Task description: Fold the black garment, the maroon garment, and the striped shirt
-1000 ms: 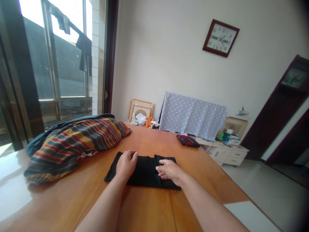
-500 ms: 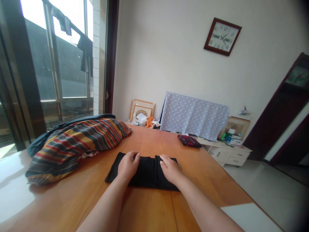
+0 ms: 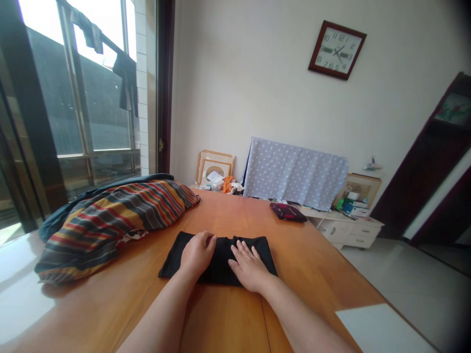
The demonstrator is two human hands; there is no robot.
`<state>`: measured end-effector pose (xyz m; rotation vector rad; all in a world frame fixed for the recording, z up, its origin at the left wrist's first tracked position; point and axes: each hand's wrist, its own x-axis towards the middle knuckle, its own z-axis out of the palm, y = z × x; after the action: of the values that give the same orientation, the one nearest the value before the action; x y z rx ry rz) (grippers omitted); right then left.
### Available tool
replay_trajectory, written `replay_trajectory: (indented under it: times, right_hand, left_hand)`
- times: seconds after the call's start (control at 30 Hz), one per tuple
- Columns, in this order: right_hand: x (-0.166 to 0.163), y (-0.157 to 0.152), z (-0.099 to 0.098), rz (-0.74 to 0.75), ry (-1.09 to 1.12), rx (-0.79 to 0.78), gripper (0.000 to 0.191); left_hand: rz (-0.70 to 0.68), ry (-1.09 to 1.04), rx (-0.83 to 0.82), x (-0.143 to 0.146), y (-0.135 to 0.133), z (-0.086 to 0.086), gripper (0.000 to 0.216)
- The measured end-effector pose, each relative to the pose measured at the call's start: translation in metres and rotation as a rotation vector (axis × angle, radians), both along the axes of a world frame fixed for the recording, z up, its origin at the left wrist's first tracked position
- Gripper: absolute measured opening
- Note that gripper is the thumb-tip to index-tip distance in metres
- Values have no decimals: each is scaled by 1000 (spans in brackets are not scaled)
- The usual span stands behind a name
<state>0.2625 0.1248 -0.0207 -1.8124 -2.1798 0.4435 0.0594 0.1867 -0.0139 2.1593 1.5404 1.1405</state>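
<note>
A black garment (image 3: 221, 262), folded into a long flat strip, lies crosswise on the wooden table in front of me. My left hand (image 3: 198, 252) is on its left half, fingers curled together at the far edge with the thumb against them. The fingertips are partly hidden, and the fingers seem to grip the cloth. On the right half, my right hand (image 3: 250, 267) lies flat, fingers spread, pressing the fabric without gripping it. Small wrinkles show near its fingertips.
A striped garment heap (image 3: 121, 215) covers the table's left side. A folded dark red cloth (image 3: 288, 212) lies near the far right edge. A white sheet (image 3: 382, 326) is at the near right corner. Beyond the table stand a polka-dot cover (image 3: 294, 171) and a white cabinet (image 3: 351, 233).
My right hand has moved slightly left and towards me and flattened, its fingers now spread. The raised fold under it lies flatter. My left hand stays almost in place.
</note>
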Motion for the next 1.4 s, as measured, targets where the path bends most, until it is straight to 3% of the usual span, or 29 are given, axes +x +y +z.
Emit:
replay_trajectory:
  times: [0.07, 0.2, 0.33, 0.5, 0.67, 0.87, 1.1, 1.27, 1.4]
  right_hand:
    - [13, 2, 5, -37, 127, 64, 62]
    - [57, 4, 17, -247, 388, 271, 58]
    - [97, 2, 9, -377, 489, 319, 58]
    - [109, 2, -9, -340, 517, 286, 54]
    - [114, 3, -1, -344, 495, 314, 49]
    - [104, -1, 0, -260, 291, 283, 47]
    - [107, -3, -15, -224, 111, 14, 59]
    - [111, -4, -12, -245, 132, 18, 57]
    - [111, -13, 7, -380, 134, 157, 50]
  left_hand:
    - [-29, 21, 21, 1, -4, 2, 32]
    - [-62, 48, 55, 4, -14, 5, 29]
    - [-76, 68, 87, 13, -23, 12, 28]
    - [-150, 151, 68, 27, -31, 32, 30]
    - [-225, 294, 4, 61, -32, 44, 32]
    - [-229, 434, 35, 112, -34, 19, 42]
    - [-215, 579, -60, 115, -30, -15, 54]
    - [-215, 611, -84, 114, -29, -19, 60]
    - [-196, 658, -79, 115, -32, -15, 63]
